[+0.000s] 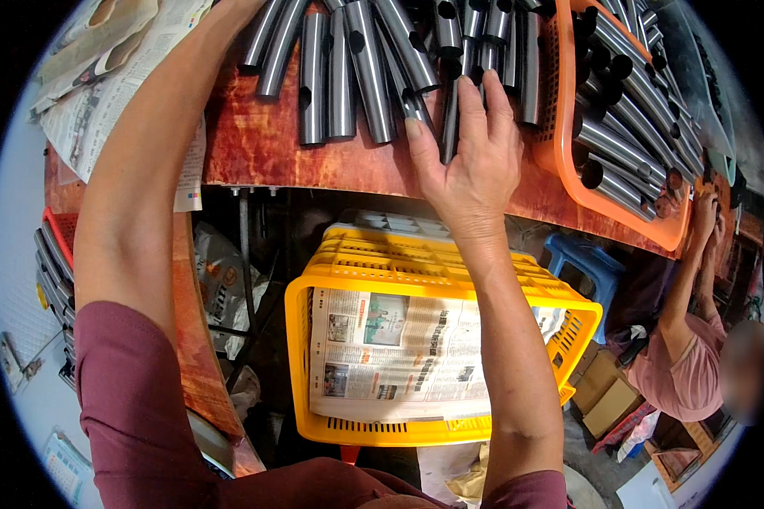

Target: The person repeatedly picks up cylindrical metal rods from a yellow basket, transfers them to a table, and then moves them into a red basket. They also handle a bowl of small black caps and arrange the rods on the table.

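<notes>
Several shiny metal tubes (367, 81) with dark side holes lie in a loose pile on the reddish-brown wooden table (255, 153). My right hand (475, 165) reaches over the pile's near edge, fingers stretched and thumb apart. Its fingertips rest on or just over the tubes, with one tube (451, 127) showing between thumb and forefinger; it does not look gripped. My left forearm (148, 178) runs up past the table's left part, and its hand lies beyond the top edge of the picture.
A tilted orange basket (560, 165) full of tubes stands right of the pile. Below the table edge is a yellow crate (441, 434) lined with newspaper (399, 356). More newspaper (115, 110) lies at left. A blue stool (598, 271) and another person (683, 365) are at right.
</notes>
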`<act>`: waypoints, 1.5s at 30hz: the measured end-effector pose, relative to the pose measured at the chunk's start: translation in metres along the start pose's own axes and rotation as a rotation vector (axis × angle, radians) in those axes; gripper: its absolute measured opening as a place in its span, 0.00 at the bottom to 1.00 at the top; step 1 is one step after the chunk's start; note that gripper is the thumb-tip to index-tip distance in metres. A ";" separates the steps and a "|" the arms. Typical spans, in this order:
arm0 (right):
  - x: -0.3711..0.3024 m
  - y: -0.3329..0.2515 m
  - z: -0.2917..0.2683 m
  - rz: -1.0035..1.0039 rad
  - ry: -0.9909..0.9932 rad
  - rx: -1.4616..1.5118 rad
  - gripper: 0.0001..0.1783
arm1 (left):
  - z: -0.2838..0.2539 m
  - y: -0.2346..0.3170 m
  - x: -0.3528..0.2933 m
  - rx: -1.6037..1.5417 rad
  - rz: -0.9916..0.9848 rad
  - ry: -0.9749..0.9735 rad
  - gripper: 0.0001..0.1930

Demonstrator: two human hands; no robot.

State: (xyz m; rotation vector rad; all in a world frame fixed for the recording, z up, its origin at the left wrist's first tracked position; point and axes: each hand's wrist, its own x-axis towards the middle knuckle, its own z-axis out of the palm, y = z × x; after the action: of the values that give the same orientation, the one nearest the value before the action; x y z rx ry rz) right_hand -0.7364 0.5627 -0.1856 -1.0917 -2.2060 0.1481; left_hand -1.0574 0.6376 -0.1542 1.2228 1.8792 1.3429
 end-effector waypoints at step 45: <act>-0.001 0.002 -0.010 0.127 -0.002 0.036 0.32 | 0.007 -0.008 0.015 0.137 0.037 0.021 0.26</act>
State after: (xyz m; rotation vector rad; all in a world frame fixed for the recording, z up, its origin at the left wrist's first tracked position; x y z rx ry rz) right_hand -0.7282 0.5619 -0.1788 -1.2121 -2.1280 0.2433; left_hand -1.0612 0.6534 -0.1633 1.3221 2.0005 1.2676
